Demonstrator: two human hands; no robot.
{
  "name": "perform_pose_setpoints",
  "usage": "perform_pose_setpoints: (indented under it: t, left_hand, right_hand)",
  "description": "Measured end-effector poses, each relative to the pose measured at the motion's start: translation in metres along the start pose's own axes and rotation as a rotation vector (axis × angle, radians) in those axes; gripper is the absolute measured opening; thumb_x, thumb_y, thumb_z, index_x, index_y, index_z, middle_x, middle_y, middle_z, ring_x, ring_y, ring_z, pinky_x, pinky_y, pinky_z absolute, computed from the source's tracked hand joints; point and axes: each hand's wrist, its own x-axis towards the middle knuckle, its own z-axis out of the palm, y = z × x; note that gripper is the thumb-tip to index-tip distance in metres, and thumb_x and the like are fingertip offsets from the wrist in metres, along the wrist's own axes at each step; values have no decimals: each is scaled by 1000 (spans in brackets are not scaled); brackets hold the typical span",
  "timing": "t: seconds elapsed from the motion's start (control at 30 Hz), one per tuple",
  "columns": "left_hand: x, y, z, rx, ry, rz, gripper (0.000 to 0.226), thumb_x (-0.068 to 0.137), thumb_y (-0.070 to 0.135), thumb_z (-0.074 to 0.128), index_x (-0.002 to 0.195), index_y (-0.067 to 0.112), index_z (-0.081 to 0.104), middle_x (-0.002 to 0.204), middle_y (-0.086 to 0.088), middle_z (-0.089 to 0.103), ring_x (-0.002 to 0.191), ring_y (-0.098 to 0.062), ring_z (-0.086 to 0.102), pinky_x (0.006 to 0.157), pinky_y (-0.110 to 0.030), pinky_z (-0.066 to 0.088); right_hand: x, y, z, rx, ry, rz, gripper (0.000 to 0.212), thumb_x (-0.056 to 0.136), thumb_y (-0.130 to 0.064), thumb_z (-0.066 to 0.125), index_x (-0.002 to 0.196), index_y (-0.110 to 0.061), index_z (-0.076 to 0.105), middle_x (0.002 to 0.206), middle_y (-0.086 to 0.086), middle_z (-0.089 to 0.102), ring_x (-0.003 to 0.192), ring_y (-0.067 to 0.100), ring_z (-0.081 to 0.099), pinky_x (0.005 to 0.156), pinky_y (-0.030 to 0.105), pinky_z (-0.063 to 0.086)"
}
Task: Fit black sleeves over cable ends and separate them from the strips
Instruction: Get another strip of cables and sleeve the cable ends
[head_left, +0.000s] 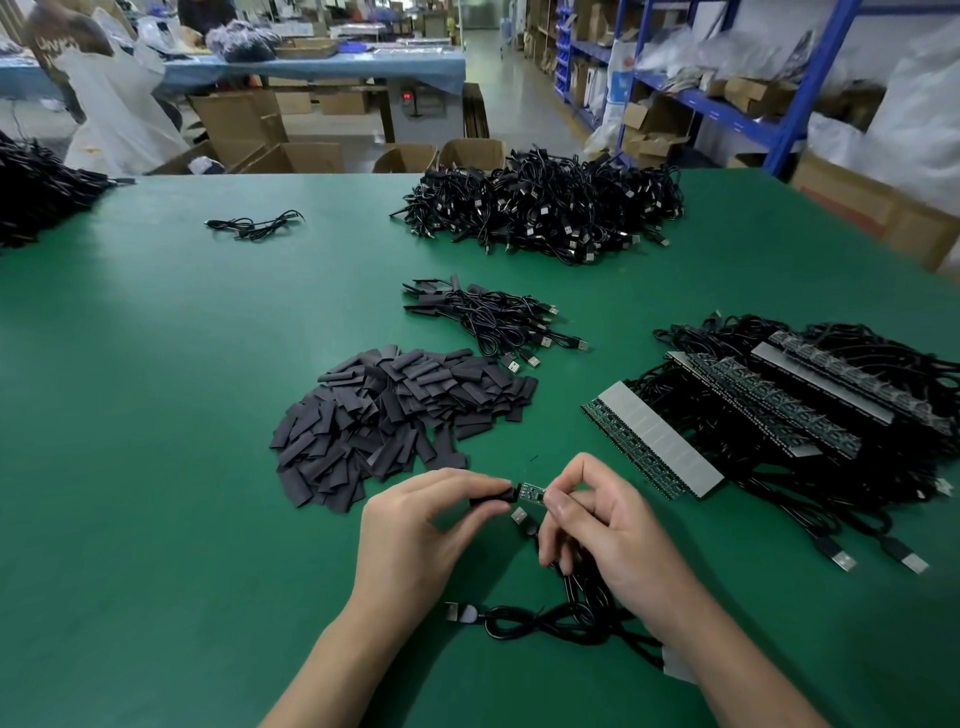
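The left hand (415, 530) holds a black sleeve (491, 500) between thumb and fingers, low over the green tabletop (156, 415); its grip is narrow and closed on the sleeve. The right hand (597, 525) pinches a small green board (531, 492) at the end of a cable (540, 621), and its grip is closed on the board. The open end of the sleeve touches the left edge of the board. The cable goes down under the right hand and lies in loops on the tabletop near the person. A USB plug (519, 516) lies just below the board. Behind the hands is a pile (395, 415) of loose sleeves. To the right lie strips (660, 441) of boards with cables attached. Farther back lies a small bundle (498, 317) of cables, and behind it a large heap (545, 208)
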Motion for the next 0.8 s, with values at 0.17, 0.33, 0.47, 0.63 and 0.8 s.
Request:
perform_pose_setpoints:
  t: [0.17,0.33,0.47,0.63,0.8]
  left_hand:
    - [-1,-2,1,23,13,22,12,83,26,84,93,21,84,95,18,77,89,1,73,77,-30,61]
    - [-1,-5,3,109,29,85,12,84,28,81,95,24,83,98,19,76,92,2,71,78,-28,61]
    - [0,-8,2,150,14,155,16,91,36,74,97,25,82,103,19,75,95,3,70,81,-25,59]
    - [0,-11,0,152,-56,187,16,92,36,75,103,26,81,105,19,75,98,2,69,82,-24,58]
    - [0,-10,0,176,-75,182,17,92,36,75,103,25,81,104,18,74,96,2,68,83,-23,57]
  right_hand:
    - [1,0,1,6,-19,15,19,101,-36,54,86,-24,52,73,14,72,58,20,57,64,28,49]
    - [0,-1,0,0,-40,30,19,102,-32,55,91,-16,52,72,14,72,58,20,57,63,26,48]
    - [0,-2,-1,-31,-43,40,20,105,-26,54,93,-11,52,71,14,72,58,19,57,62,24,47]
    - [1,-3,-3,-21,-33,74,20,107,-17,53,95,-1,49,68,12,71,55,18,55,59,19,46]
    - [0,-6,-2,-10,-39,93,20,106,-17,53,95,-1,50,68,12,71,56,19,55,59,20,46]
